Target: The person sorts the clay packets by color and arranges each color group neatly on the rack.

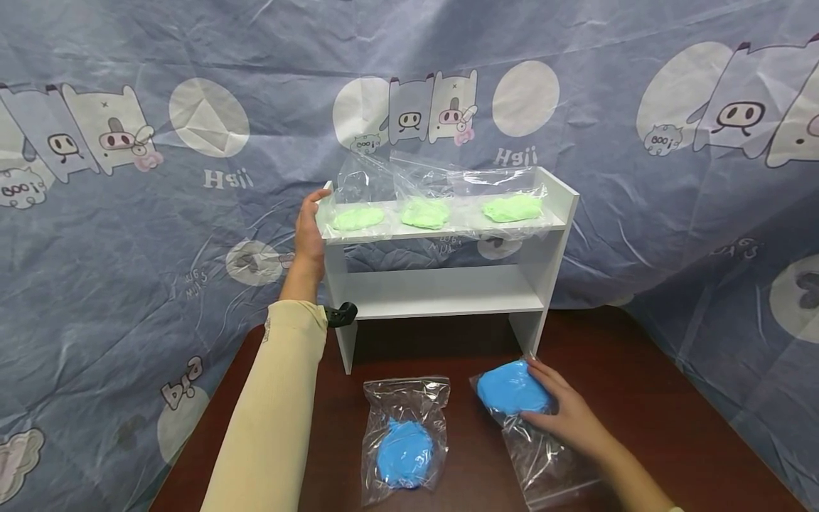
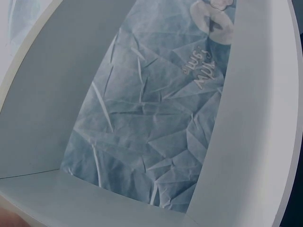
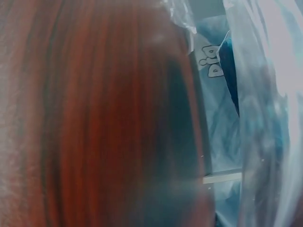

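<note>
My left hand (image 1: 310,231) holds the upper left side panel of a small white two-tier shelf (image 1: 441,293); only a blurred bit of the hand shows in the left wrist view. On its top board lie three clear bags, each with a flat pale-green bundle (image 1: 425,212) inside. At the lower right, my right hand (image 1: 569,412) grips a clear zip bag (image 1: 537,455) holding a soft blue bundle (image 1: 512,387), fingers and thumb at its right side. The bag is tilted, its zip end hanging toward me. Its plastic (image 3: 265,118) fills the right of the right wrist view.
Left of the right hand, another clear zip bag (image 1: 374,409) with a blue bundle (image 1: 405,454) lies on the dark reddish-brown table (image 1: 473,483). The shelf stands toward the table's back. A blue-grey cartoon-print cloth (image 1: 269,142) hangs behind and around it.
</note>
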A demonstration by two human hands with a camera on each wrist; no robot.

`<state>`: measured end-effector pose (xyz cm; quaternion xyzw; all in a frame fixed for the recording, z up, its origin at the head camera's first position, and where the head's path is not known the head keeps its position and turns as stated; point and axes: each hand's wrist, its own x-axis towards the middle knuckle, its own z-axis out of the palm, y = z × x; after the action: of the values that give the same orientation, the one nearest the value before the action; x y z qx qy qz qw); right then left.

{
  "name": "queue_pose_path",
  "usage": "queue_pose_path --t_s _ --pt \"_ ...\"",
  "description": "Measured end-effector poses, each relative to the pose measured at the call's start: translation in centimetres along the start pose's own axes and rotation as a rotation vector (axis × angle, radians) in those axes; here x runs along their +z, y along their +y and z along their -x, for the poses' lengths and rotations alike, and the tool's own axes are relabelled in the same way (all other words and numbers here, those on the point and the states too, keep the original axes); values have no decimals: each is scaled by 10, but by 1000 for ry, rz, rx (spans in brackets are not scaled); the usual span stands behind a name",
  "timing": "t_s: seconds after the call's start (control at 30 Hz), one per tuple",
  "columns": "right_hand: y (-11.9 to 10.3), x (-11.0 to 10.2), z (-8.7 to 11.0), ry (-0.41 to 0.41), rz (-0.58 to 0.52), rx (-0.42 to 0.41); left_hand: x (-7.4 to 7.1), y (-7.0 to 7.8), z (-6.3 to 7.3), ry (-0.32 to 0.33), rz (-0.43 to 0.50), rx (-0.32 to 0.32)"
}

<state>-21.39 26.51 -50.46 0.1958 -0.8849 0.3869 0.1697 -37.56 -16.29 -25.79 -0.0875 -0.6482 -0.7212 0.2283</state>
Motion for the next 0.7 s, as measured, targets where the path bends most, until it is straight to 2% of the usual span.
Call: queue_pose_path --t_s 0.5,0.7 --pt "-36 -21 -16 -29 -89 -36 -1 -3 -1 3 -13 21" --pt "-55 -25 -29 -30 -86 -57 -1 -2 -3 5 -35 22"
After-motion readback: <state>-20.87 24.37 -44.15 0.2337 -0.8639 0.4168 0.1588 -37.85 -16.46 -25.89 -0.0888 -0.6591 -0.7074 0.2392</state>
